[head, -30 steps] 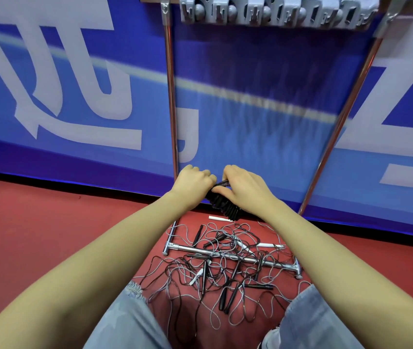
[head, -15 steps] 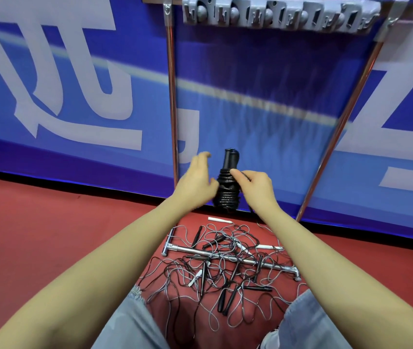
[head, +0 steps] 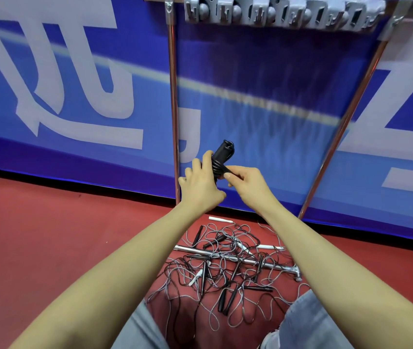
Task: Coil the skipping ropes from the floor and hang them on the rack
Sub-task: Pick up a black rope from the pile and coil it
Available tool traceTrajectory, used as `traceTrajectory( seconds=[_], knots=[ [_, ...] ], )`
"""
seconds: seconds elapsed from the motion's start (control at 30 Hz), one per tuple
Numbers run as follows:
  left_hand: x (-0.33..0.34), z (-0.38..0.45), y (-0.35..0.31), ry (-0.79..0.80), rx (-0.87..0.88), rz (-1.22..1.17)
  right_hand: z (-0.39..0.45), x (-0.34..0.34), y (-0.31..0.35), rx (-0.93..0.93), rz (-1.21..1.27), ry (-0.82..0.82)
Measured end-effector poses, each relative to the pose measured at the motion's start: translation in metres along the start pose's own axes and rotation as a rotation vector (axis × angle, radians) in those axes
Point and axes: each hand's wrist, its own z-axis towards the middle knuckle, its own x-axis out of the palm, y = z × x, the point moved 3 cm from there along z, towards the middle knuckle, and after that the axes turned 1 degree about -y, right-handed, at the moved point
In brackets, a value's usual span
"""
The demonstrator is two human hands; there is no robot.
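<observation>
A black skipping rope [head: 221, 154] wound tightly round its handles is held upright in front of the blue banner. My left hand [head: 200, 185] grips its lower part, fingers curled behind it. My right hand [head: 245, 183] pinches the rope's loose end at the coil's right side. A tangle of black and grey skipping ropes [head: 225, 268] lies on the red floor between my knees. The grey hook rack [head: 283, 13] runs along the top of the frame, with no rope on it.
Two metal uprights [head: 174, 109] [head: 344, 122] carry the rack, and a chrome base bar [head: 230, 258] lies under the tangle. White handles [head: 220, 219] lie near the banner's foot. My knees in grey jeans [head: 308, 321] flank the pile.
Both hands have lifted the bundle from waist-low and turned it upright. My left hand has closed round it again, and my right hand now pulls the rope end sideways.
</observation>
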Motion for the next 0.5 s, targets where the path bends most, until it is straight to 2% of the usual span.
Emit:
traceTrajectory(
  seconds=[0.13,0.3,0.4,0.5],
  knots=[
    [-0.005,0.004,0.005,-0.094,0.04,-0.108,0.0,-0.005,0.005,-0.039,-0.014,0.075],
    [-0.003,-0.001,-0.002,0.069,0.009,-0.537,0.007,-0.014,0.004,0.042,0.168,-0.017],
    [-0.006,0.001,-0.005,0.124,0.057,-0.524,0.007,-0.017,0.007,0.035,0.215,0.049],
    [-0.008,0.005,-0.007,0.14,0.093,-0.514,0.006,-0.02,0.01,-0.005,0.279,-0.054]
  ],
)
